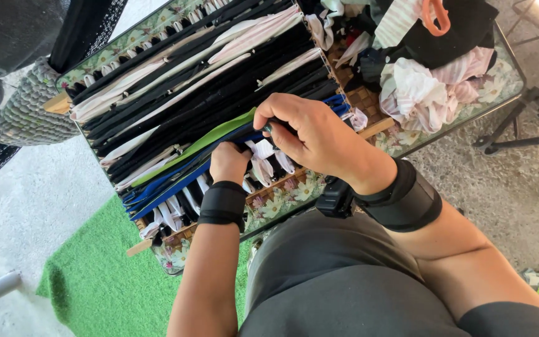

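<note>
A wooden weaving frame (378,127) lies on a floral-covered table (506,75), strung with several black, white, pink, green and blue fabric strips. My left hand (229,162) grips the strips near the frame's near edge, fingers curled under. My right hand (310,134) pinches a black strip (269,125) above the blue strip (188,178) and the green strip (213,138). Both wrists wear black bands. White strip ends (263,163) hang between my hands.
A heap of loose cloth scraps (425,81) with an orange scissor handle (435,17) sits on the table's right end. Green artificial turf (101,281) covers the floor below. A woven grey bag (29,112) stands at left. Metal stand legs (519,134) are at right.
</note>
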